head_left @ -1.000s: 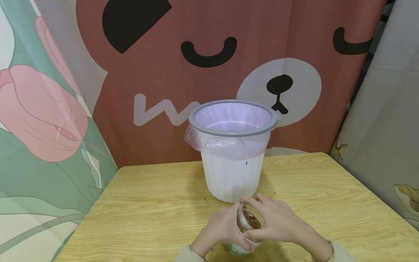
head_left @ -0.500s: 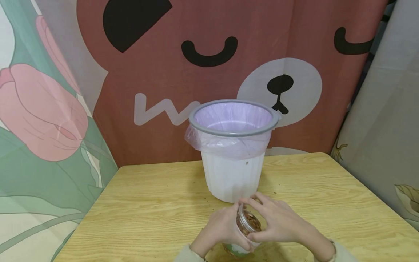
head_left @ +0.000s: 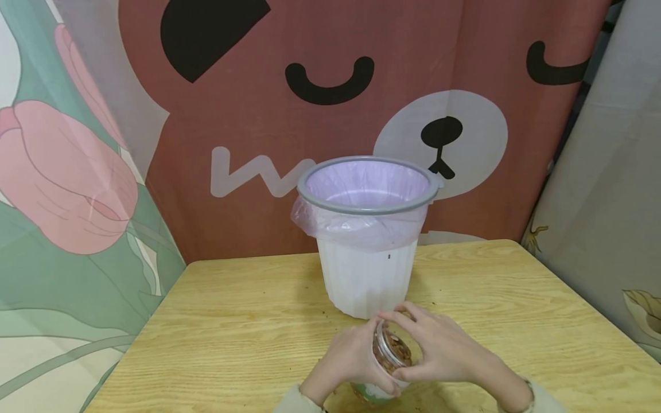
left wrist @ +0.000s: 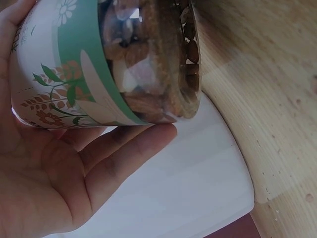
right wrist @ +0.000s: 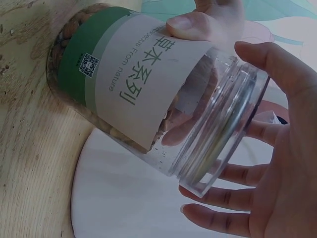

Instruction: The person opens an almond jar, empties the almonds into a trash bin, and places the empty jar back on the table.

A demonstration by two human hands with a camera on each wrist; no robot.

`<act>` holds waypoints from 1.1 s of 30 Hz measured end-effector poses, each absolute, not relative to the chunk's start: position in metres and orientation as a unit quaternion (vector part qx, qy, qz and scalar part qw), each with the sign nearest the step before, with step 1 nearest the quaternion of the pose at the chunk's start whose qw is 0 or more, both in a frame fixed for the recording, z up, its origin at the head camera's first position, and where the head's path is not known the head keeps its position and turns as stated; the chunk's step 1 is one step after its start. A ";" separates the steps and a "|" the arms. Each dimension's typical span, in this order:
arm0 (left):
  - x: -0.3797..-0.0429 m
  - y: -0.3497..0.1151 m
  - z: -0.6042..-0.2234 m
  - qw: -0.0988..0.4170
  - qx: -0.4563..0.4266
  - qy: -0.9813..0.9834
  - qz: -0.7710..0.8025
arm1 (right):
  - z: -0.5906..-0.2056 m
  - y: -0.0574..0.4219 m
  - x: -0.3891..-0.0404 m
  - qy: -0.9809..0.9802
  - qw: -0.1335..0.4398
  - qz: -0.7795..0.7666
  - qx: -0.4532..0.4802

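A clear jar [head_left: 373, 392] with a green and white label leans in front of the bin, its top tilted toward the right hand. Brown dried pieces fill much of it. My left hand [head_left: 356, 357] grips the jar's side; in the left wrist view its fingers lie along the label near the base. My right hand [head_left: 444, 347] arches over the jar's top, thumb and fingers around the clear lid [right wrist: 225, 131]. Seen from the right wrist, the thumb touches one edge of that lid and fingertips reach the opposite edge. The label [right wrist: 133, 79] bears Chinese lettering and a square code.
Just behind the hands stands a white bin [head_left: 368, 275] with a grey rim and a pinkish liner bag folded over it. Small dark crumbs dot the wooden table [head_left: 232, 321]. Printed cloths hang behind and at both sides, a bear face [head_left: 258, 126] at the back.
My right thumb has shifted slightly to the right along the lid's edge, and the right hand has turned a little. The left hand, jar and bin look unmoved.
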State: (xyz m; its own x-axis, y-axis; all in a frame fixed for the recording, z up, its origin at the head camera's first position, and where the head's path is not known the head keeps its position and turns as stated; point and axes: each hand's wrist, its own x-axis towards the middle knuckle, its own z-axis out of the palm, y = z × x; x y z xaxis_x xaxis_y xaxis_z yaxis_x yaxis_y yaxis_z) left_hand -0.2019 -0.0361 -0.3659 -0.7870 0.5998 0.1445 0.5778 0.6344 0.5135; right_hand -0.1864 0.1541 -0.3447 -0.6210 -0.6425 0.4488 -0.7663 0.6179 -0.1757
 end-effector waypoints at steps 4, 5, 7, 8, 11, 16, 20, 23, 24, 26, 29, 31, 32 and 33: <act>-0.203 -0.036 -0.366 0.026 0.323 0.903 0.282 | -0.344 0.155 -0.186 -0.883 0.181 0.176 0.396; -0.203 -0.037 -0.366 0.027 0.322 0.903 0.283 | -0.344 0.155 -0.186 -0.883 0.182 0.177 0.395; -0.203 -0.037 -0.366 0.027 0.321 0.904 0.282 | -0.344 0.155 -0.186 -0.882 0.183 0.182 0.394; -0.203 -0.037 -0.366 0.027 0.321 0.904 0.282 | -0.344 0.156 -0.186 -0.881 0.183 0.185 0.394; -0.204 -0.036 -0.366 0.026 0.320 0.905 0.280 | -0.344 0.157 -0.185 -0.881 0.186 0.190 0.392; -0.204 -0.037 -0.367 0.028 0.319 0.905 0.281 | -0.343 0.158 -0.184 -0.880 0.193 0.191 0.389; -0.203 -0.037 -0.368 0.024 0.318 0.905 0.282 | -0.343 0.159 -0.184 -0.874 0.203 0.197 0.395; -0.203 -0.037 -0.368 0.019 0.317 0.906 0.280 | -0.343 0.160 -0.183 -0.870 0.208 0.207 0.397; -0.203 -0.037 -0.368 0.018 0.317 0.906 0.279 | -0.343 0.161 -0.183 -0.869 0.207 0.210 0.396; -0.203 -0.036 -0.368 0.014 0.314 0.909 0.275 | -0.343 0.162 -0.182 -0.871 0.205 0.215 0.391; -0.203 -0.036 -0.368 0.010 0.311 0.911 0.269 | -0.344 0.163 -0.181 -0.875 0.198 0.221 0.382; -0.203 -0.036 -0.368 0.009 0.311 0.912 0.268 | -0.345 0.164 -0.181 -0.878 0.197 0.219 0.376; -0.203 -0.036 -0.368 0.010 0.311 0.911 0.270 | -0.345 0.165 -0.180 -0.880 0.197 0.219 0.372; -0.204 -0.036 -0.368 0.011 0.311 0.911 0.271 | -0.345 0.166 -0.180 -0.881 0.197 0.218 0.370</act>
